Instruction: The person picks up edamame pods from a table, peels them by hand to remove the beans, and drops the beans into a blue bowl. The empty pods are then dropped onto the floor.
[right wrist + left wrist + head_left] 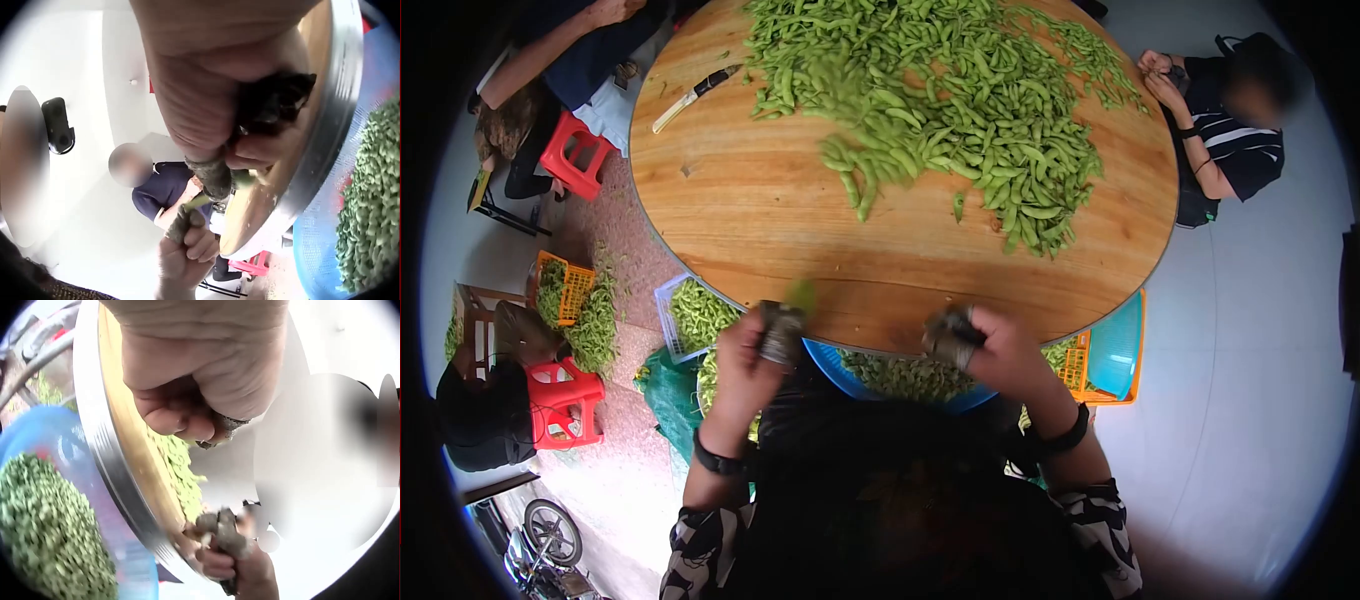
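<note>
Step in hand: you look to be working 1 green pod [802,294] at the near edge of the bench [780,215], above the blue basin [832,366].
Left hand [752,352]: clenched around a dark wrapped tool [781,332], with the pod at its tip; whether the fingers pinch the pod itself is too blurred to tell.
Right hand [998,350]: clenched around a second dark wrapped tool [950,337], level with the left, at the bench rim.
Doing it well: keep both hands over the basin so whatever drops lands in it, and hold the pod near its end so the tools stay off your fingertips.
Pods: 1 large heap [945,105] across the far half of the bench, too many to count; reach for the nearest stragglers first.
Knife: 1 knife [693,97], far left on the bench, well apart from your hands.
Stools: 2 red stools [576,155].
Basins of green beans: 1 beneath your hands.
</note>
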Tool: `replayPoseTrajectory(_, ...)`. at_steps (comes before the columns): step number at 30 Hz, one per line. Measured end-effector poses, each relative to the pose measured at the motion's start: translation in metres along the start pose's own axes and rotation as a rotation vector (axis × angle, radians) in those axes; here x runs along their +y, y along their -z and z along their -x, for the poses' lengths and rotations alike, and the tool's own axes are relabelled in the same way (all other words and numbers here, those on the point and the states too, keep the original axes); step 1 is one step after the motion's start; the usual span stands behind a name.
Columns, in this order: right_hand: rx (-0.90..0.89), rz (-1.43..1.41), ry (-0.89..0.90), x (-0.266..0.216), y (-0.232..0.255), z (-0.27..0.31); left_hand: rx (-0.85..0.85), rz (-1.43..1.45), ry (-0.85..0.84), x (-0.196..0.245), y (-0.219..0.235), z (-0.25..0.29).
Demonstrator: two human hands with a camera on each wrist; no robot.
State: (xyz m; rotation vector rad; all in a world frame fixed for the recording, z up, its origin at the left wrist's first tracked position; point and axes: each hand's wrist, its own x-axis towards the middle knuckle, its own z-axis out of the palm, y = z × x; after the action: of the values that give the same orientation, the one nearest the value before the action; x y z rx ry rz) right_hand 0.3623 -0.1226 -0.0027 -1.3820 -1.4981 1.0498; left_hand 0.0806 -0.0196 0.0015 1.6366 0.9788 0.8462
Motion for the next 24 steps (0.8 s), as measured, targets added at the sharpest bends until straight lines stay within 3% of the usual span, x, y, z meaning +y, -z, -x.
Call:
replayPoseTrajectory(2,0.221,0.26,-0.17,-0.013,0.015,-0.025,0.262,-0.121,0.062,-0.011,0.026,0.005)
replayPoseTrajectory(4,0.421,0.651,-0.087,-0.009,0.028,-0.063,0.382,-0.486,0.145,-0.016,0.058,0.009)
replayPoseTrajectory(6,0.492,0.878,-0.087,0.007,0.037,-0.099,0.444,-0.834,0.169,-0.014,0.076,0.013)
replayPoseTrajectory(10,0.396,0.984,-0.199,0.012,0.031,-0.126,0.562,-1.021,0.071,-0.009,0.072,0.011)
replayPoseTrajectory(12,0.261,0.825,-0.203,-0.017,0.025,-0.113,0.48,-0.734,-0.126,-0.005,0.045,0.002)
replayPoseTrajectory(13,0.253,0.825,-0.203,-0.023,0.021,-0.104,0.367,-0.564,-0.108,-0.002,0.026,-0.002)
replayPoseTrajectory(15,0.086,0.06,-0.404,-0.035,0.011,-0.079,0.123,-0.179,-0.065,0.004,-0.016,-0.009)
replayPoseTrajectory(16,0.013,-0.181,-0.407,-0.05,0.006,-0.068,-0.008,0.037,-0.041,0.007,-0.034,-0.013)
replayPoseTrajectory(18,0.022,-0.403,-0.198,-0.04,-0.005,-0.046,-0.333,0.451,0.164,0.019,-0.055,-0.021)
replayPoseTrajectory(19,0.02,-0.401,-0.2,-0.04,-0.005,-0.037,-0.331,0.454,0.164,0.021,-0.06,-0.024)
replayPoseTrajectory(21,0.012,-0.493,-0.199,-0.045,-0.004,-0.025,-0.579,0.542,0.294,0.024,-0.066,-0.027)
replayPoseTrajectory(24,0.041,-0.362,-0.074,-0.04,-0.003,-0.015,-0.64,0.608,0.395,0.026,-0.065,-0.026)
